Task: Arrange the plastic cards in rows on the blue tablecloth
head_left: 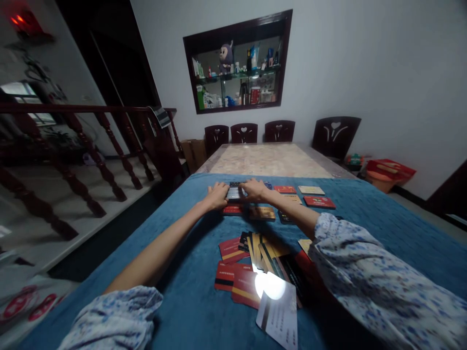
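Note:
Both arms reach far out over a blue cloth (182,301) on a long table. My left hand (216,196) and my right hand (256,190) meet on a dark card (234,192) lying on the cloth, fingers pressed on its two ends. Just below the hands lie a red card (232,210) and a brown card (262,213). More cards sit in a row to the right, among them a red card (319,201) and a pale card (311,190). Closer to me is a loose heap of cards (260,272), red, black and gold, with a white one shining.
Beyond the cloth the bare marble tabletop (268,160) runs to several dark wooden chairs (279,130). A glass wall cabinet (239,65) hangs behind them. A wooden stair railing (91,141) stands to the left, and red boxes (388,171) lie on the floor at right.

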`<state>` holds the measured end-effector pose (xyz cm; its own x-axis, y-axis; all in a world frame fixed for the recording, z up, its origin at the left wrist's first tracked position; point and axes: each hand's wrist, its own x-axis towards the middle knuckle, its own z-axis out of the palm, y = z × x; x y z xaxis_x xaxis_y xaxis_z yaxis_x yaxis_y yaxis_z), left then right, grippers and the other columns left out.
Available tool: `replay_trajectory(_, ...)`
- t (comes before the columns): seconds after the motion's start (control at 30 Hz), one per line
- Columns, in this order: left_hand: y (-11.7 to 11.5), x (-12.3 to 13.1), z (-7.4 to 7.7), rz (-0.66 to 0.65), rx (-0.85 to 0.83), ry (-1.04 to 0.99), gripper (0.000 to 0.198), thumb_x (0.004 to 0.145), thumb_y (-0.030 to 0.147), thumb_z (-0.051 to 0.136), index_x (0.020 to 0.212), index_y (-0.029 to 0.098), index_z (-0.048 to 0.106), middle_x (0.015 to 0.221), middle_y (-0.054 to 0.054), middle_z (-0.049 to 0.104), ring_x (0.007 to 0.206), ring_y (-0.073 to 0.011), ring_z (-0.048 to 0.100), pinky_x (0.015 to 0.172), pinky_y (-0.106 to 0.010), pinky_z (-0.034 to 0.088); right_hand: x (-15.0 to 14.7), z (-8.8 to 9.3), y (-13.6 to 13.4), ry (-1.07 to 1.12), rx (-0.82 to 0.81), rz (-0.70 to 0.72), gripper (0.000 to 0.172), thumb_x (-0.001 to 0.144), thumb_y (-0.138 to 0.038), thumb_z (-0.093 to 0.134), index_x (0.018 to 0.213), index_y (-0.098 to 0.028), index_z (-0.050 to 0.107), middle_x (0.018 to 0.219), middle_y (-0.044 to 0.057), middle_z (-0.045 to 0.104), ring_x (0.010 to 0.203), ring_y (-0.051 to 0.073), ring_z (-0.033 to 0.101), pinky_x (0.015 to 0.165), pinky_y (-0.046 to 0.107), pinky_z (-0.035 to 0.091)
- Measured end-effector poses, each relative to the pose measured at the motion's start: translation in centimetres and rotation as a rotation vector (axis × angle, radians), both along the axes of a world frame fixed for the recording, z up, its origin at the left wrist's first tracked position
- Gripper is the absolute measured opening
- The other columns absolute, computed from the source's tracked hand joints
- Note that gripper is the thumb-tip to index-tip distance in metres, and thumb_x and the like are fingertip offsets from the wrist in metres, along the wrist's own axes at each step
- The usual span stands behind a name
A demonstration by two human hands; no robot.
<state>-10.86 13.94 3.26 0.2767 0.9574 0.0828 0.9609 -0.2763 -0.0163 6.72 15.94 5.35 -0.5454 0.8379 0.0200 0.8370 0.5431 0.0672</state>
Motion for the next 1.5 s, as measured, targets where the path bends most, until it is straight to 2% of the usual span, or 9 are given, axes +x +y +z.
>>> replay_trajectory(0.2, 2.0, 0.0, -0.7, 0.016, -0.039, -0.002, 0.037, 0.081, 0.014, 0.053, 0.117, 0.017, 0.056, 0.132, -0.014, 0.053, 0.123, -0.0320, 0.045, 0.100, -0.052, 0.042, -0.8, -0.6, 2.1, -0.026, -0.053, -0.029, 0.040, 0.081, -0.034, 0.061, 0.119, -0.024, 0.065, 0.126, 0.015, 0.063, 0.121, 0.035, 0.053, 0.094, 0.049, 0.046)
replay_trajectory(0.43, 4.5, 0.0, -1.9, 0.003, -0.076, -0.008, 0.036, 0.076, 0.014, 0.059, 0.112, 0.014, 0.061, 0.123, -0.013, 0.062, 0.114, -0.0285, 0.057, 0.098, -0.037, 0.047, -1.5, -1.4, 4.1, -0.055, -0.122, -0.073, 0.043, 0.078, -0.028, 0.064, 0.121, -0.024, 0.066, 0.129, 0.013, 0.064, 0.123, 0.033, 0.053, 0.098, 0.050, 0.044)
replay_trajectory(0.57, 5.3, -0.1, -2.0, -0.016, -0.109, -0.008, 0.034, 0.074, 0.012, 0.060, 0.108, 0.013, 0.064, 0.117, -0.012, 0.066, 0.107, -0.0261, 0.063, 0.090, -0.030, 0.050, -1.8, -1.7, 4.6, -0.056, -0.149, -0.084, 0.045, 0.079, -0.031, 0.064, 0.123, -0.024, 0.066, 0.128, 0.014, 0.065, 0.119, 0.033, 0.057, 0.099, 0.051, 0.045)
replay_trajectory(0.8, 6.3, -0.4, -1.9, -0.043, -0.184, 0.009, 0.033, 0.072, 0.010, 0.060, 0.105, 0.014, 0.066, 0.109, -0.008, 0.071, 0.099, -0.0221, 0.066, 0.082, -0.024, 0.052, -2.0, -1.7, 5.2, -0.054, -0.191, -0.094, 0.049, 0.076, -0.040, 0.069, 0.122, -0.024, 0.067, 0.130, 0.014, 0.064, 0.119, 0.035, 0.057, 0.099, 0.052, 0.045)
replay_trajectory(0.97, 6.8, -0.5, -1.8, -0.056, -0.218, 0.012, 0.036, 0.071, 0.011, 0.060, 0.106, 0.015, 0.065, 0.108, -0.007, 0.071, 0.100, -0.0222, 0.066, 0.082, -0.024, 0.052, -2.2, -1.9, 5.5, -0.063, -0.233, -0.117, 0.054, 0.068, -0.034, 0.076, 0.119, -0.020, 0.068, 0.122, 0.013, 0.068, 0.110, 0.032, 0.064, 0.091, 0.041, 0.053)
replay_trajectory(1.1, 7.0, -0.5, -2.0, -0.061, -0.233, 0.009, 0.037, 0.069, 0.015, 0.064, 0.106, 0.017, 0.065, 0.108, -0.007, 0.070, 0.101, -0.0236, 0.066, 0.083, -0.027, 0.053, -2.3, -2.1, 5.7, -0.061, -0.251, -0.120, 0.048, 0.067, -0.030, 0.075, 0.114, -0.020, 0.071, 0.112, 0.011, 0.073, 0.101, 0.028, 0.068, 0.079, 0.032, 0.056)
replay_trajectory(1.27, 7.0, 0.0, -2.4, -0.053, -0.223, 0.005, 0.036, 0.068, 0.009, 0.062, 0.103, 0.017, 0.065, 0.106, -0.008, 0.071, 0.101, -0.0248, 0.066, 0.082, -0.028, 0.053, -2.6, -2.2, 5.9, -0.063, -0.257, -0.125, 0.041, 0.069, -0.028, 0.074, 0.109, -0.020, 0.073, 0.099, 0.012, 0.075, 0.093, 0.029, 0.071, 0.072, 0.031, 0.057)
replay_trajectory(1.5, 7.1, 0.4, -2.8, -0.033, -0.218, 0.005, 0.044, 0.067, 0.010, 0.061, 0.111, 0.014, 0.063, 0.112, -0.012, 0.067, 0.102, -0.0273, 0.065, 0.083, -0.031, 0.054, -2.8, -2.8, 6.6, -0.071, -0.237, -0.126, 0.043, 0.065, -0.025, 0.073, 0.108, -0.020, 0.074, 0.098, 0.011, 0.076, 0.092, 0.028, 0.071, 0.070, 0.030, 0.058)
